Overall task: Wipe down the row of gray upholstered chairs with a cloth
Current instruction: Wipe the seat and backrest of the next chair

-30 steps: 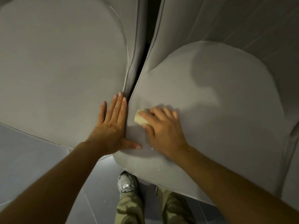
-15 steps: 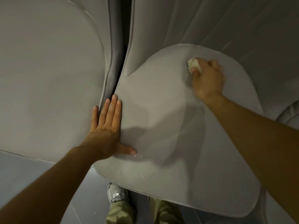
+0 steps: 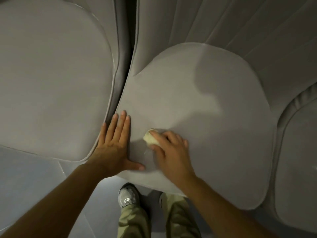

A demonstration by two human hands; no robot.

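Cloth [image 3: 151,139]: pale yellow wad, lying on the front-left part of the middle seat [image 3: 223,134]. Right hand [image 3: 171,152] grips it, fingers curled over the wad. Left hand [image 3: 115,148] lies flat just beside it on the seat's left edge, fingers straight and together, thumb splayed out. Left seat [image 3: 51,83] touches that edge; right seat [image 3: 298,160] is partly in view. Below them are the floor [image 3: 25,177], a gray shoe [image 3: 127,197] and olive trousers [image 3: 132,222].

Half a second ago the cloth was at the seat's rear, by the backrest [image 3: 223,23]. Left hand unchanged.
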